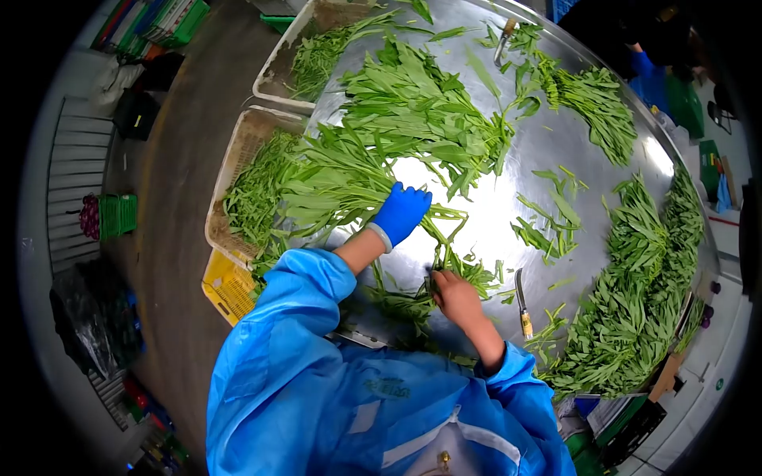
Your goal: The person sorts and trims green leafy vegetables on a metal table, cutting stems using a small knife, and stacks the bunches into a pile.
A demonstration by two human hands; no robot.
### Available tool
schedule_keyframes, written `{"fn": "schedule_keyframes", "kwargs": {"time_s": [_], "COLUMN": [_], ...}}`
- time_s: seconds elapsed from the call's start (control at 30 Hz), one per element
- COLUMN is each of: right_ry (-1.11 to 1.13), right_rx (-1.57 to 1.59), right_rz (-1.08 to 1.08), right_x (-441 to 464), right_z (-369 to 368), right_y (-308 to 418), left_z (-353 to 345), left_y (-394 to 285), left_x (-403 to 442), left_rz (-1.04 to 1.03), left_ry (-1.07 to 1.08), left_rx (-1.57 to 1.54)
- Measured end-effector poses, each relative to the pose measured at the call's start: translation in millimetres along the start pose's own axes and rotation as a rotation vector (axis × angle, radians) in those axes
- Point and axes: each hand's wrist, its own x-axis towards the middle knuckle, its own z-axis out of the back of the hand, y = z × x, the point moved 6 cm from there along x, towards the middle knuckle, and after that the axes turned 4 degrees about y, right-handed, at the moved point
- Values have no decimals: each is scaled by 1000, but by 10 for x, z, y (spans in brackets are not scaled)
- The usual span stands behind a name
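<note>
My left hand (402,214), in a blue glove, is closed around the stems of a bunch of water spinach (333,182). The leaves fan out to the left and the stem ends point right and down. My bare right hand (459,297) is just below those stem ends with its fingers curled. A dark edge shows at its fingertips, but what it grips is hidden. Loose trimmings (405,305) lie beside and under it. Right of this hand, a knife (521,305) with a yellowish handle lies on the metal table (548,274).
A large pile of greens (429,103) covers the table's far part. More bunches (627,301) line the right edge. A second knife (505,40) lies at the far side. Left of the table are a crate of leaves (238,127) and a yellow crate (225,287).
</note>
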Motion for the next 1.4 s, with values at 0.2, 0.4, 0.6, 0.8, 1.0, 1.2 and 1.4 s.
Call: {"fn": "schedule_keyframes", "kwargs": {"time_s": [0.2,0.4,0.6,0.8,1.0,1.2,1.4], "right_ry": [19,-33,-239,-523,-275,-679,-388], "right_rx": [-40,-29,48,-228,-261,779,1258], "right_rz": [72,15,7,-485,-746,-641,-377], "right_x": [-113,-177,-241,-1112,-1867,-1808,-1199], "right_z": [-99,35,403,724,72,504,1005], "right_y": [-18,-168,-218,-861,-1606,-1199,-134], "left_z": [290,1415,1821,1426,927,1100,1226], "left_y": [78,596,1015,696,-10,-548,-1368], "left_x": [-231,-218,43,138,-138,-393,-643], "left_rz": [-83,19,236,402,494,445,407], "left_ry": [-122,-249,-101,391,640,684,858], "left_rx": [-209,-434,-1194,-1934,-2409,-2498,-2165]}}
